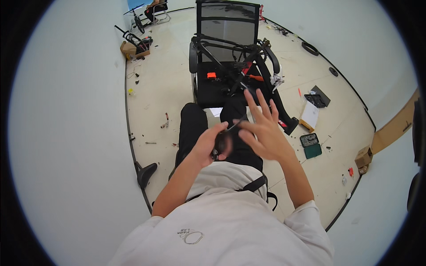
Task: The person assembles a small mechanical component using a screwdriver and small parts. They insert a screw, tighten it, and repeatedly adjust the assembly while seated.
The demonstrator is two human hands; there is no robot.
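Note:
Over my lap, my left hand (205,148) is closed around a small dark part with a metal fitting (215,152). The fingers and motion blur hide most of it, so I cannot make out its exact kind. A thin dark strip or cable (235,125) sticks up from it toward my right hand (267,133). That hand is open, its fingers spread, and the index fingertip is at or very near the strip's end. Just ahead, a black bicycle frame (213,55) leans across a black mesh-backed office chair (208,95).
On the chair seat lie an orange block (211,76) and an orange-handled tool (256,78). A bicycle saddle (145,174) rests by the left wall. To the right are a green case (313,151), a white-topped box (309,116) and a tyre (310,48). A person (151,11) sits far back left.

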